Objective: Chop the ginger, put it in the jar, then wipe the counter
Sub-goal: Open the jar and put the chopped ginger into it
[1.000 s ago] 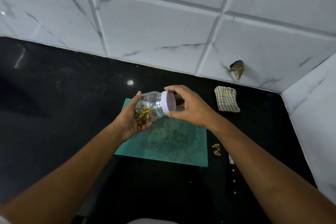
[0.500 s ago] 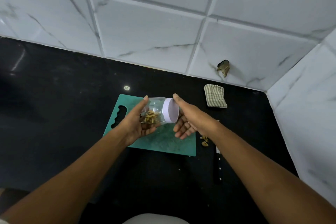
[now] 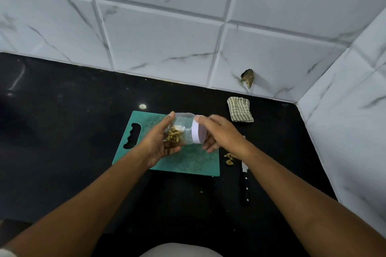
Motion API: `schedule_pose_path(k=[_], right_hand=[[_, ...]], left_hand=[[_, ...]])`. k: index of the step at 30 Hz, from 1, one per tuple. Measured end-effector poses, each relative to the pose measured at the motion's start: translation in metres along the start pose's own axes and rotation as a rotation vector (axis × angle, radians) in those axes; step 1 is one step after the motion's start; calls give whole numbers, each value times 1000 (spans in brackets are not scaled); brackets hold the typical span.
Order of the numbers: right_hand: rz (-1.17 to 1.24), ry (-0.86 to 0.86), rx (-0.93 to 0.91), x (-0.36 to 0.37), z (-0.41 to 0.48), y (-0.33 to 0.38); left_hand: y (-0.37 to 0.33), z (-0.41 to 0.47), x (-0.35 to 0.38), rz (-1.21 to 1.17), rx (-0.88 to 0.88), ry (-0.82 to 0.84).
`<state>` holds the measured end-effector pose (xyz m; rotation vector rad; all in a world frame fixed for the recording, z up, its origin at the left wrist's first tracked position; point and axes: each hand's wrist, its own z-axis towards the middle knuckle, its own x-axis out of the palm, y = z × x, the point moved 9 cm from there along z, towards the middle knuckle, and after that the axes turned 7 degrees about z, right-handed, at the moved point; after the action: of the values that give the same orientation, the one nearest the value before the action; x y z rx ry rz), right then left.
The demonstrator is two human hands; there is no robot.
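A clear plastic jar (image 3: 184,124) lies on its side above the green cutting board (image 3: 188,161), with chopped ginger (image 3: 173,135) inside. My left hand (image 3: 160,144) cups the jar's body from below. My right hand (image 3: 221,133) grips the pale lilac lid (image 3: 197,132) at the jar's mouth, thumb on top, fingers underneath. A few ginger scraps (image 3: 228,157) lie on the black counter (image 3: 62,131) right of the board. A striped folded cloth (image 3: 240,111) rests near the back wall.
A black-handled knife (image 3: 244,183) lies on the counter right of the board, blade pointing away from me. White marble tile walls stand at the back and on the right. A dark chip (image 3: 247,77) mars the back tile.
My view has tilted so the board, with its handle slot, sits lower. My right hand's fingers opened half a second ago and have closed on the lid again. The jar stays on its side.
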<state>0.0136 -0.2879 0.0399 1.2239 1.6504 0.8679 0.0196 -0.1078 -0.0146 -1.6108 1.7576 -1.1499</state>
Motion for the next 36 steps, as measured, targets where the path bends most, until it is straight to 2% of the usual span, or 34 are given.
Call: schedule_pose_path(k=[2, 4, 6, 10, 12, 16, 18, 22, 32, 34, 36], right_hand=[[124, 35, 229, 6, -5, -20], [107, 68, 275, 8, -7, -23], [-3, 38, 111, 1, -1, -9], [-406, 10, -439, 2, -6, 45], [-499, 9, -517, 6, -8, 54], [-167, -55, -276, 2, 1, 42], [-119, -70, -200, 7, 5, 36], [-79, -125, -187, 18, 10, 37], [137, -174, -19, 32, 31, 36], [151, -176, -38, 31, 38, 41], [36, -240, -111, 22, 47, 54]], left_hand=[[-4, -1, 1, 9, 27, -4], [-7, -2, 1, -6, 38, 2], [-10, -1, -2, -36, 46, 3], [-19, 3, -12, -50, 39, 1], [-21, 4, -13, -46, 32, 20], [-22, 7, -16, -23, 28, 43], [-20, 9, -21, -16, 21, 45], [-22, 14, -33, -17, 15, 54], [-37, 34, -52, -10, 30, 109], [-42, 42, -53, 16, 36, 112], [-51, 52, -56, 132, 63, 72]])
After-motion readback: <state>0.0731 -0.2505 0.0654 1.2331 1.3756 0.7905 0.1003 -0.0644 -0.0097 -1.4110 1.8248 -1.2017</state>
